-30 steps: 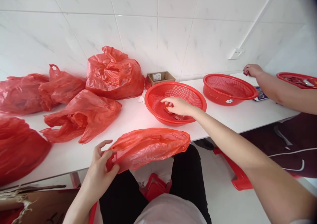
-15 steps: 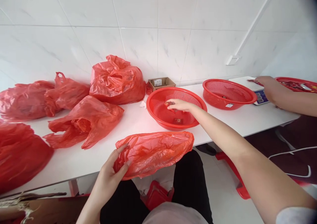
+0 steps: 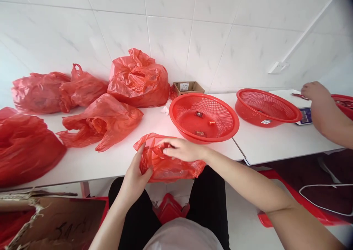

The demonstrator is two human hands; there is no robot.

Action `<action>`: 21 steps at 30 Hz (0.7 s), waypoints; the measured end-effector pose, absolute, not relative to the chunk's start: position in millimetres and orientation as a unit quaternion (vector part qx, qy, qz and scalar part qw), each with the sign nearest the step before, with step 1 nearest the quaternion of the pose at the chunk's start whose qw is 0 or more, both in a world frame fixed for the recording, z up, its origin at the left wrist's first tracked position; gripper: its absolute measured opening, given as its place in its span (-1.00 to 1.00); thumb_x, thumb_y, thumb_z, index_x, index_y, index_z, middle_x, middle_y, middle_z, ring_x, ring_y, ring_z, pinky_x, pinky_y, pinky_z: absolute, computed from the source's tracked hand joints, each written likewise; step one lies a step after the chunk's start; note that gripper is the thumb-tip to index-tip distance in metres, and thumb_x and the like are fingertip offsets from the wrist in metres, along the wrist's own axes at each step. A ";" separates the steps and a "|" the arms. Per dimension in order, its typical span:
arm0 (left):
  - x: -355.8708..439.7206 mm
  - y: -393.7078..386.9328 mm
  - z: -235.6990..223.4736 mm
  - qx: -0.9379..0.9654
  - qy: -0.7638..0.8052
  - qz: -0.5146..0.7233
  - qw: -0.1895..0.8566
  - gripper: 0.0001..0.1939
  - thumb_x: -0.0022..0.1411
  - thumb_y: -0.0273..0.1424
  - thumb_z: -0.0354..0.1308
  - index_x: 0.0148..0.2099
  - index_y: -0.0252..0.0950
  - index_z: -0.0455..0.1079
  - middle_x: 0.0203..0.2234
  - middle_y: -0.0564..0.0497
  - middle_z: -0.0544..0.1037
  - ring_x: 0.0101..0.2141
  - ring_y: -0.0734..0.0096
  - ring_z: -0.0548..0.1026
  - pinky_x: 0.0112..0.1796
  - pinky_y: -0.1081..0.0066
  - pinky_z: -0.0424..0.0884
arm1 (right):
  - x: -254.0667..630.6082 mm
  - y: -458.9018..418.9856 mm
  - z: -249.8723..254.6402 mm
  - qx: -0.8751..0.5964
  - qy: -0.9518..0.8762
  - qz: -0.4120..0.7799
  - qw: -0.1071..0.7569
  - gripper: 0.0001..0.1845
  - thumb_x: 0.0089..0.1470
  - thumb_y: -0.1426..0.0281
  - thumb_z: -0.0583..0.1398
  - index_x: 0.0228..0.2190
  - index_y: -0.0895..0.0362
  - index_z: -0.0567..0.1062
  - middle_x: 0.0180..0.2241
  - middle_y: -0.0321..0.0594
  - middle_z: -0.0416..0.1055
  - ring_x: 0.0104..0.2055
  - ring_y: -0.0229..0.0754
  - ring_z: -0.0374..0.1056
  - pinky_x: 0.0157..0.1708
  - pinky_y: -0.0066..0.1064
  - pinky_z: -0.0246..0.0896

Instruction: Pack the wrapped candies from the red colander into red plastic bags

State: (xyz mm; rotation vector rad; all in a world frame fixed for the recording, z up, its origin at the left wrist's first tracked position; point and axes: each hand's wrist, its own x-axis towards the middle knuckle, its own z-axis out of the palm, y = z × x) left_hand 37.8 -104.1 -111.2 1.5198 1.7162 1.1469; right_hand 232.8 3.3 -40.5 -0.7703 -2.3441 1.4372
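A crumpled red plastic bag [image 3: 171, 165] lies at the front edge of the white table [image 3: 110, 161], partly over my lap. My left hand [image 3: 136, 174] grips its left end with the thumb against the plastic. My right hand [image 3: 183, 149] rests on top of the bag, fingers curled and pinching the plastic near its opening. Just beyond, a red mesh basket [image 3: 204, 118] holds three small dark and red packets [image 3: 199, 114].
Several stuffed red bags [image 3: 138, 80] lie at the left and back of the table. A small cardboard box [image 3: 189, 87] stands by the wall. A second red basket [image 3: 267, 107] and a scale [image 3: 305, 115] are at the right, where another person's hand [image 3: 314, 91] reaches.
My right hand left the red basket and came back onto the bag. The bag has been pulled in and bunched between both hands. The other person's hand stays over the scale.
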 end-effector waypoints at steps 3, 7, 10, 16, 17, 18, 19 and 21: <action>37.6 -106.2 -112.1 0.548 0.666 0.417 0.287 -0.19 0.18 -0.42 0.06 0.44 -0.25 -0.13 0.35 -0.16 0.12 0.34 0.19 0.04 0.29 0.11 -0.02 | 225.4 1.2 -79.5 -0.318 -0.883 0.331 0.094 -0.60 0.17 0.40 0.10 0.05 0.04 0.39 0.09 -0.12 0.41 0.09 -0.02 0.35 0.08 -0.21 0.27; 35.5 -112.4 -107.3 0.554 0.671 0.404 0.281 -0.19 0.17 -0.42 0.05 0.43 -0.22 -0.11 0.35 -0.12 0.13 0.34 0.19 0.06 0.29 0.10 0.00 | 228.7 -4.0 -107.2 -0.382 -0.883 0.265 0.070 -0.30 0.10 0.44 0.16 0.26 0.07 0.18 0.25 0.10 0.18 0.24 0.22 0.18 0.15 0.00 0.17; 33.9 -115.7 -99.6 0.552 0.677 0.401 0.276 -0.20 0.16 -0.40 0.05 0.43 -0.28 -0.09 0.36 -0.16 0.11 0.34 0.17 0.06 0.29 0.11 0.00 | 237.2 -14.9 -87.0 -0.378 -0.882 0.279 0.025 -0.23 0.09 0.24 0.21 0.30 -0.01 0.14 0.32 0.04 0.06 0.29 0.26 0.12 0.16 0.00 0.18; 34.3 -114.0 -94.0 0.558 0.669 0.403 0.279 -0.21 0.17 -0.36 0.05 0.41 -0.36 -0.06 0.35 -0.20 0.11 0.34 0.17 0.06 0.29 0.13 -0.01 | 267.6 2.8 8.9 -0.188 -0.889 0.414 0.055 -0.45 0.23 0.12 0.11 0.22 -0.13 0.26 0.18 -0.26 0.34 0.18 -0.11 0.30 0.14 -0.26 0.24; 34.9 -113.6 -95.0 0.561 0.664 0.406 0.283 -0.21 0.17 -0.35 0.05 0.41 -0.36 -0.06 0.35 -0.20 0.11 0.34 0.19 0.05 0.30 0.13 -0.02 | 274.0 17.0 14.9 -0.216 -0.887 0.397 0.094 -0.49 0.25 0.17 0.10 0.21 -0.11 0.27 0.11 -0.25 0.41 0.12 -0.14 0.36 0.08 -0.29 0.30; 35.5 -113.4 -96.2 0.562 0.661 0.408 0.286 -0.21 0.18 -0.35 0.05 0.41 -0.35 -0.06 0.36 -0.19 0.10 0.34 0.20 0.04 0.30 0.14 -0.03 | 280.5 33.1 15.7 -0.276 -0.885 0.356 0.119 -0.50 0.25 0.22 0.11 0.20 -0.08 0.28 0.07 -0.22 0.43 0.08 -0.14 0.39 0.03 -0.29 0.33; 35.9 -113.5 -97.3 0.563 0.657 0.409 0.288 -0.21 0.18 -0.35 0.06 0.42 -0.33 -0.06 0.36 -0.18 0.10 0.35 0.21 0.04 0.30 0.14 -0.04 | 287.1 49.9 11.7 -0.361 -0.878 0.291 0.120 -0.50 0.21 0.27 0.15 0.18 -0.06 0.31 0.06 -0.18 0.44 0.05 -0.11 0.40 -0.01 -0.27 0.34; 36.1 -114.4 -98.9 0.565 0.653 0.409 0.294 -0.21 0.19 -0.34 0.07 0.42 -0.29 -0.07 0.36 -0.17 0.11 0.35 0.22 0.04 0.30 0.13 -0.05 | 299.8 80.1 -6.5 -0.478 -0.853 0.206 0.038 -0.50 0.04 0.37 0.29 0.06 0.01 0.44 -0.07 -0.09 0.49 -0.10 -0.01 0.46 -0.14 -0.21 0.39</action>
